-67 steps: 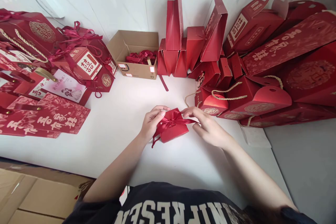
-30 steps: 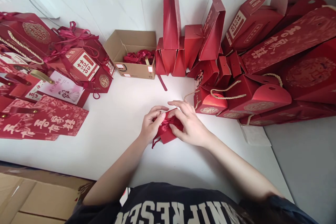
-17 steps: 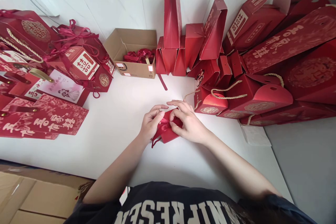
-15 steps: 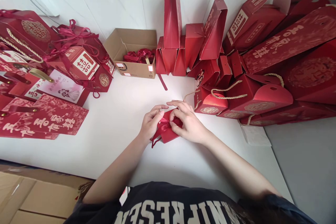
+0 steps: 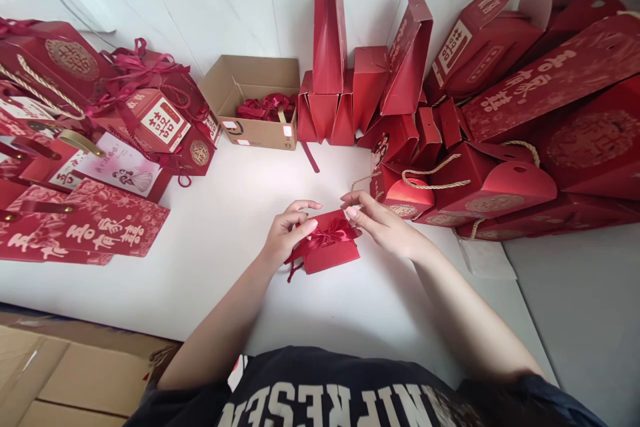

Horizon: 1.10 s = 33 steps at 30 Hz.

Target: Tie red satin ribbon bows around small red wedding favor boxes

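A small red gift box (image 5: 333, 257) lies on the white table in front of me, slightly tilted in the view. A shiny red ribbon bow (image 5: 334, 233) sits across its top, and a dark red cord (image 5: 295, 271) hangs from its left end. My left hand (image 5: 291, 232) is at the left side of the bow, its thumb and bent finger closed on the ribbon there; the exact grip is partly hidden. My right hand (image 5: 377, 221) hovers at the box's right back corner beside the bow, fingers stretched and thumb apart, with nothing visible in them.
A cardboard box (image 5: 263, 133) with red ribbons stands at the back wall. Finished-looking red boxes with bows (image 5: 163, 121) and red bags (image 5: 115, 217) crowd the left. Open red boxes (image 5: 330, 47) stand at the back; larger rope-handled boxes (image 5: 493, 180) fill the right.
My right hand has let go of the ribbon and moved right and slightly up, uncovering the bow and the box's right part. My left hand stays nearly in place.
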Each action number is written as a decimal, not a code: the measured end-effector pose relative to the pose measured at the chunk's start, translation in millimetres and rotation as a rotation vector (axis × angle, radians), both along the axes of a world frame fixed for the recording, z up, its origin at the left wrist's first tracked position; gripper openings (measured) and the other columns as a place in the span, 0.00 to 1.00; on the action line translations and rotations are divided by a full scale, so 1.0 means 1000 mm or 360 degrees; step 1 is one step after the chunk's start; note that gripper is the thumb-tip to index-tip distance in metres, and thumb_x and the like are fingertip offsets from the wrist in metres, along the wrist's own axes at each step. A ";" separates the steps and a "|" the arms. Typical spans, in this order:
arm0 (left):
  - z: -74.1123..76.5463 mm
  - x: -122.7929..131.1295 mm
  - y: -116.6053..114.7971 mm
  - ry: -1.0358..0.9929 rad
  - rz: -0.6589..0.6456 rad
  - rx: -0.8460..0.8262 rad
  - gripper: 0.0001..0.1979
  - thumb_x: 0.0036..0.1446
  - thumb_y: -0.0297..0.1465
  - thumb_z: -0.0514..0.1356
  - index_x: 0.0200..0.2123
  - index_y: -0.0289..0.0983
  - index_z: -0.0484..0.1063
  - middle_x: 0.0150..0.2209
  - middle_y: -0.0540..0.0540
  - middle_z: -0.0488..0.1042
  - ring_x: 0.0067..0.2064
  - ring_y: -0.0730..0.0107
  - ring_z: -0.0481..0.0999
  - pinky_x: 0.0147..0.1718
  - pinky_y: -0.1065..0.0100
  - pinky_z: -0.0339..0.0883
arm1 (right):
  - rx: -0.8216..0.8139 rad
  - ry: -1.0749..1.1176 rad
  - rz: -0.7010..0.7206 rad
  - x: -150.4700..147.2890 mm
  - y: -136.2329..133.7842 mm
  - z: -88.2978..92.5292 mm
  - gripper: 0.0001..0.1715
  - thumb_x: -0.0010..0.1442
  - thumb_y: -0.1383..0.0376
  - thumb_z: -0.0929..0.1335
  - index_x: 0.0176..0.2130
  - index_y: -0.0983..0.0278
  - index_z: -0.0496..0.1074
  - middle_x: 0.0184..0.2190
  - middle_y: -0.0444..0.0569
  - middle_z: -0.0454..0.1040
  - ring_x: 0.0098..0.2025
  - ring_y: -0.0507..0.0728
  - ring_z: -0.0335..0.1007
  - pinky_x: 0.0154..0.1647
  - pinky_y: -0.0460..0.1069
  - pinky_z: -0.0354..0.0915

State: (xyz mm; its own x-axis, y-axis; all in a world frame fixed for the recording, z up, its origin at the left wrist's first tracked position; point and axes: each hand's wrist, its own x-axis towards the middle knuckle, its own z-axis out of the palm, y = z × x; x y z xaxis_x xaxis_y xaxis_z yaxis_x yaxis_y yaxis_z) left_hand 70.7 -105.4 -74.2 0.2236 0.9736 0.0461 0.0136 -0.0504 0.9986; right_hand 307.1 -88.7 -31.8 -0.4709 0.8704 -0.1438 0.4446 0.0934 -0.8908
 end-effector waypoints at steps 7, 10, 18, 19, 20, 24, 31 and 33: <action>-0.003 0.005 -0.002 -0.0125 0.0217 -0.0091 0.22 0.58 0.38 0.61 0.16 0.36 0.63 0.46 0.43 0.73 0.49 0.58 0.73 0.45 0.61 0.66 | -0.0085 0.0068 0.0164 0.007 0.001 -0.001 0.21 0.64 0.50 0.65 0.50 0.59 0.62 0.23 0.38 0.66 0.24 0.51 0.60 0.27 0.46 0.57; -0.003 0.008 -0.003 -0.0089 0.0317 -0.0061 0.22 0.59 0.37 0.61 0.17 0.36 0.61 0.45 0.43 0.73 0.50 0.59 0.72 0.46 0.61 0.66 | -0.0096 0.0319 0.0125 0.007 -0.002 0.004 0.18 0.64 0.55 0.66 0.50 0.59 0.63 0.22 0.36 0.61 0.24 0.50 0.58 0.27 0.46 0.56; -0.004 0.015 -0.005 -0.0008 0.0612 0.0194 0.18 0.61 0.35 0.59 0.20 0.38 0.63 0.42 0.44 0.73 0.50 0.61 0.73 0.52 0.59 0.64 | -0.0299 0.0403 0.0070 0.007 -0.012 0.015 0.13 0.62 0.57 0.69 0.42 0.61 0.64 0.22 0.39 0.68 0.23 0.51 0.67 0.28 0.47 0.60; -0.005 0.016 -0.006 -0.0006 0.0642 0.0198 0.18 0.61 0.36 0.59 0.20 0.38 0.63 0.42 0.44 0.73 0.50 0.60 0.73 0.52 0.59 0.64 | -0.0285 0.0351 0.0062 0.007 -0.012 0.014 0.12 0.62 0.57 0.68 0.40 0.61 0.64 0.21 0.39 0.68 0.23 0.51 0.67 0.28 0.47 0.60; -0.005 0.016 -0.006 -0.0007 0.0665 0.0195 0.19 0.61 0.36 0.59 0.20 0.37 0.62 0.42 0.44 0.73 0.51 0.60 0.73 0.52 0.59 0.64 | -0.0273 0.0294 0.0056 0.007 -0.012 0.014 0.12 0.62 0.57 0.68 0.39 0.61 0.64 0.21 0.39 0.69 0.23 0.51 0.67 0.27 0.47 0.59; -0.007 0.015 -0.005 -0.0042 0.0665 0.0160 0.19 0.60 0.35 0.60 0.19 0.37 0.61 0.41 0.45 0.72 0.51 0.61 0.72 0.53 0.60 0.64 | -0.0311 0.0079 0.0110 0.012 -0.008 0.014 0.10 0.62 0.59 0.67 0.36 0.61 0.63 0.22 0.39 0.69 0.23 0.51 0.67 0.27 0.46 0.59; -0.008 0.004 0.002 -0.0254 0.0243 0.0006 0.22 0.63 0.39 0.56 0.19 0.35 0.70 0.48 0.42 0.70 0.46 0.61 0.73 0.42 0.63 0.67 | -0.0010 -0.0225 0.0115 0.023 0.013 0.022 0.18 0.65 0.50 0.62 0.39 0.60 0.70 0.33 0.45 0.73 0.36 0.56 0.68 0.38 0.50 0.61; -0.008 0.001 0.003 -0.0252 0.0156 0.0013 0.21 0.62 0.39 0.57 0.20 0.35 0.71 0.50 0.42 0.69 0.48 0.60 0.73 0.43 0.63 0.66 | 0.0027 -0.0104 0.0025 0.013 0.024 0.014 0.23 0.65 0.46 0.60 0.40 0.60 0.72 0.36 0.46 0.72 0.38 0.56 0.67 0.40 0.51 0.61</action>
